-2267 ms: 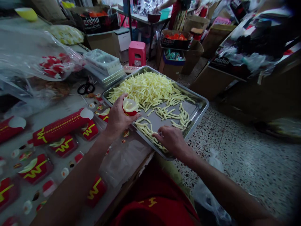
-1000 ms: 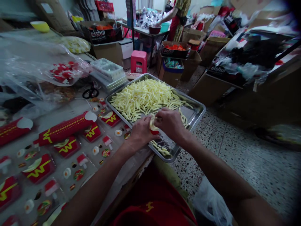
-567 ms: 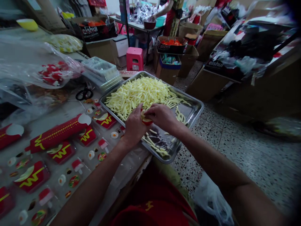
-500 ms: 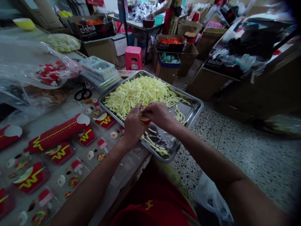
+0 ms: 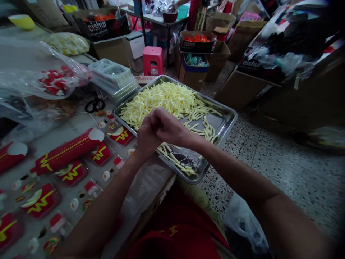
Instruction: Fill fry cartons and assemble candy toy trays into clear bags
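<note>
At the frame's centre, the bare left hand [image 5: 146, 139] and bare right hand [image 5: 170, 126] press together; whatever their fingers grip is hidden. Pale-yellow stick-shaped pieces [image 5: 163, 96] lie heaped just above them in the silver rectangular metal tray [image 5: 219, 124].

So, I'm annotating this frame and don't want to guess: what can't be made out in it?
All in the head view:
Anything between the left hand and right hand: hidden by the hands themselves.
Part of the metal tray: covered by fries and hands.
The co-worker: upper body cut off by the top edge.
Lower-left red carton: cut off by the left edge.
</note>
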`<state>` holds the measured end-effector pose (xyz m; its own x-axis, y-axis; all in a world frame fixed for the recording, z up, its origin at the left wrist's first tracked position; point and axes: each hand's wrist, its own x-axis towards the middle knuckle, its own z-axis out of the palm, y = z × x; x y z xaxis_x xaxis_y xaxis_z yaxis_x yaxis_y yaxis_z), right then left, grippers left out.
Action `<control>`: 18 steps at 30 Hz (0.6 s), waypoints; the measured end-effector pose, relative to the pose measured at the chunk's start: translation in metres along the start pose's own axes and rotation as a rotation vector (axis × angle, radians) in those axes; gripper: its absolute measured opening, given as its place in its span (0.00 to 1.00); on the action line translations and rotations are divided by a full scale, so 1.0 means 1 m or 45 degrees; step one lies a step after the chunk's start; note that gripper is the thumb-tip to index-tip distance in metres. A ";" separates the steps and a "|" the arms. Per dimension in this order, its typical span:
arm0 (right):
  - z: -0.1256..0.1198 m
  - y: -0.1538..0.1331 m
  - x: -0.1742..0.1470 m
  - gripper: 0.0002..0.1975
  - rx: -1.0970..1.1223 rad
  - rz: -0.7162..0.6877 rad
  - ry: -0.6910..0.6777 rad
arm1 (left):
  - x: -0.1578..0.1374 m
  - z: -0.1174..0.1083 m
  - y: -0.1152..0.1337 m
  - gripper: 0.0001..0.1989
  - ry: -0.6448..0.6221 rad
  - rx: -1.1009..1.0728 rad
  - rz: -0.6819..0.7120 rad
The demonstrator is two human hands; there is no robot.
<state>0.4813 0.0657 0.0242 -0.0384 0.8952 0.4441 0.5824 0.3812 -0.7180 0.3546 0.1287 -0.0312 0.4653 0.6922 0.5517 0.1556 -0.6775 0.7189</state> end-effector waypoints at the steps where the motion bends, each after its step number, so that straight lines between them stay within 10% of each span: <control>1: -0.003 0.003 -0.003 0.12 0.101 0.025 0.039 | 0.001 -0.003 -0.002 0.31 -0.014 0.047 0.023; 5: -0.015 0.016 -0.026 0.09 0.111 0.244 0.166 | 0.008 -0.022 -0.012 0.48 -0.059 0.259 -0.012; 11: 0.015 0.010 -0.056 0.08 -0.899 0.446 -0.369 | 0.007 -0.053 -0.002 0.47 -0.101 0.363 -0.088; 18: 0.040 0.013 -0.058 0.10 -1.135 0.505 -0.536 | -0.008 -0.070 0.007 0.48 -0.145 0.447 -0.088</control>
<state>0.4581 0.0277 -0.0324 0.1066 0.9911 -0.0794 0.9930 -0.1102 -0.0428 0.2910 0.1357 -0.0006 0.5344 0.7205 0.4419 0.4699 -0.6878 0.5533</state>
